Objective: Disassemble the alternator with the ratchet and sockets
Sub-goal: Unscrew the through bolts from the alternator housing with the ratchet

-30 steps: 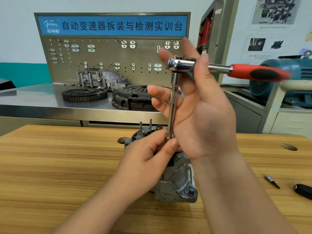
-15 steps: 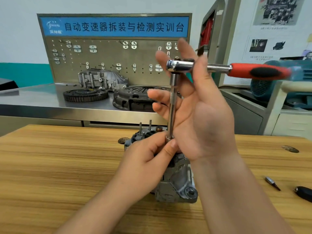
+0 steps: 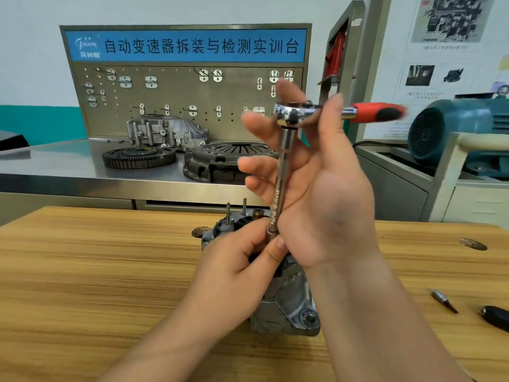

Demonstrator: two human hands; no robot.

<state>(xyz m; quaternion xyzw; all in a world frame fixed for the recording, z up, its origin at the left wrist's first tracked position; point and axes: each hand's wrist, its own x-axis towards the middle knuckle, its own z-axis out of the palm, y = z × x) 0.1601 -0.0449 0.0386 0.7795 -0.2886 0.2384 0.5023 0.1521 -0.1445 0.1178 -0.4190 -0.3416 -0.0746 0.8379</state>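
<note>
The grey alternator [image 3: 286, 307] stands on the wooden table [image 3: 82, 271], with studs sticking up from its far end. A chrome extension bar [image 3: 281, 183] rises upright from it to the ratchet [image 3: 292, 113], whose red and black handle [image 3: 377, 111] points right and is blurred. My left hand [image 3: 237, 268] pinches the socket [image 3: 271, 232] at the bar's lower end, against the alternator's top. My right hand [image 3: 330, 205], palm toward me, holds the ratchet head between thumb and fingers. The fastener under the socket is hidden.
A small driver bit [image 3: 444, 300] and a black object [image 3: 495, 317] lie on the table at the right. Behind stands a steel bench with a flywheel [image 3: 139, 157], a clutch cover [image 3: 220, 161], a housing [image 3: 165, 132] and a pegboard. A blue motor [image 3: 451, 128] is at the right.
The ratchet's red handle has swung and now looks shorter and blurred. Both hands keep their hold in about the same place.
</note>
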